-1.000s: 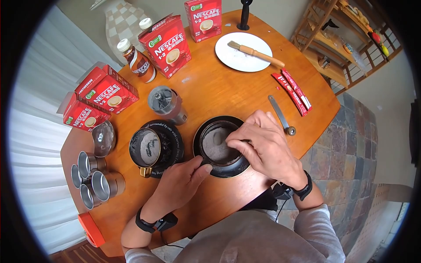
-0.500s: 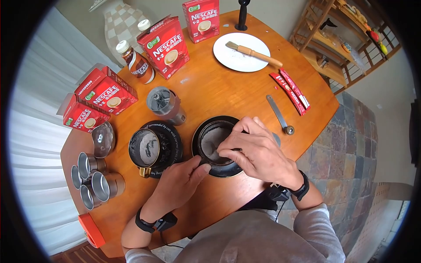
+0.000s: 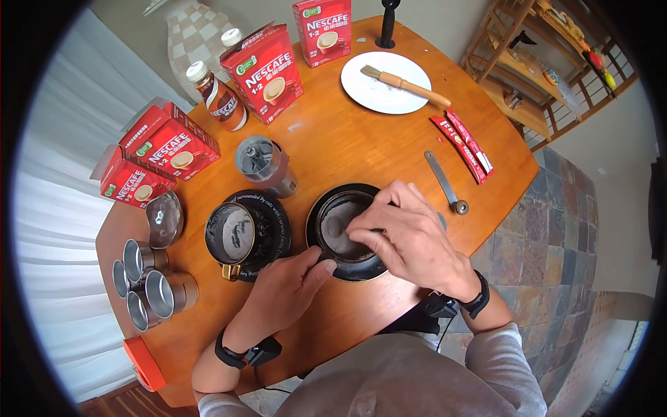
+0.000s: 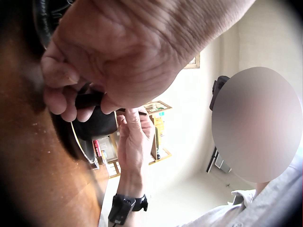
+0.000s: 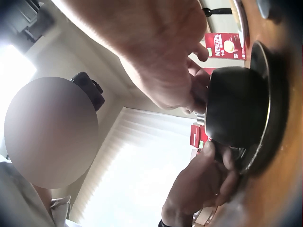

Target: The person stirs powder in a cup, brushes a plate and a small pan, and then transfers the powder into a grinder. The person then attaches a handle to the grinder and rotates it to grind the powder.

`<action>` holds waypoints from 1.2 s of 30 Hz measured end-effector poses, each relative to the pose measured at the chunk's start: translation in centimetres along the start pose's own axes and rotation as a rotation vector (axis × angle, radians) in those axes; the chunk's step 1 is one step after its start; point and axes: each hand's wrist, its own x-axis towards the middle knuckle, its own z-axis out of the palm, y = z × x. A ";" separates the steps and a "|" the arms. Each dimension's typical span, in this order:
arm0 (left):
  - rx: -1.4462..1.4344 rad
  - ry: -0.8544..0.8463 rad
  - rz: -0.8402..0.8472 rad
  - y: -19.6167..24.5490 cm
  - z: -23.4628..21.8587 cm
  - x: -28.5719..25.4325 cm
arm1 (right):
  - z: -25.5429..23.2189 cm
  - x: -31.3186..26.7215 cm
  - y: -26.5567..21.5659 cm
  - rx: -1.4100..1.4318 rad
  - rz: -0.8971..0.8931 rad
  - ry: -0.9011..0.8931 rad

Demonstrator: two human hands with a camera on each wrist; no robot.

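A black cup point(image 5: 236, 106) stands on a black saucer point(image 3: 361, 271) near the table's front edge. Grey powdery content point(image 3: 337, 236) lies inside it. My left hand point(image 3: 288, 288) grips the cup's handle with thumb and fingers. Over the cup's right rim, my right hand point(image 3: 420, 240) pinches a thin dark utensil point(image 3: 379, 230); its lower end is hidden by the hand and cup. To the left, a second black cup point(image 3: 211, 243) with a gold handle point(image 3: 231, 272) sits on a lettered black saucer point(image 3: 278, 219), with similar grey content.
Behind the cups stands an open-topped grinder point(image 3: 274, 174). Steel cups point(image 3: 177, 295) and a glass bowl point(image 3: 165, 219) are at left. Red boxes point(image 3: 267, 76) and a bottle point(image 3: 222, 101) line the back. A plate point(image 3: 358, 90) bears a brush point(image 3: 399, 82); a crank point(image 3: 443, 181) and red sachets point(image 3: 465, 149) lie right.
My right hand has shifted slightly left over the cup, the utensil moving with it, and the grey content's surface looks different. My left hand stays on the handle.
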 end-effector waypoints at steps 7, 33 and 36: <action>0.001 -0.002 -0.002 -0.1 0.0 0.0 | 0.6 -0.1 -0.3 0.004 -0.038 0.021; -0.011 -0.005 -0.013 0.2 -0.1 0.0 | -0.9 0.2 0.1 0.043 -0.076 -0.127; 0.004 0.005 -0.001 0.2 -0.1 0.1 | -0.6 0.3 0.1 -0.011 -0.051 -0.080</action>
